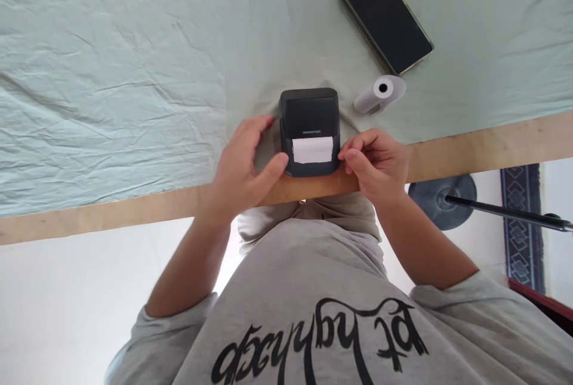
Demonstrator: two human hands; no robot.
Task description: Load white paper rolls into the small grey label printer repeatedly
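A small dark printer (308, 111) sits on the pale green cloth (111, 74) near the table's front edge, with a white paper strip (312, 150) showing in its slot. My left hand (242, 164) curls around the printer's left side, thumb pressed on its front corner. My right hand (380, 164) is at the printer's right side, its curled fingers pinched together against the edge beside the paper.
A white paper roll (380, 94) lies just right of the printer, and a dark phone (386, 19) lies face up behind it. The bare wooden table edge (492, 146) runs in front. Below at right stand a round stand base (441, 194) and a patterned rug (521, 224).
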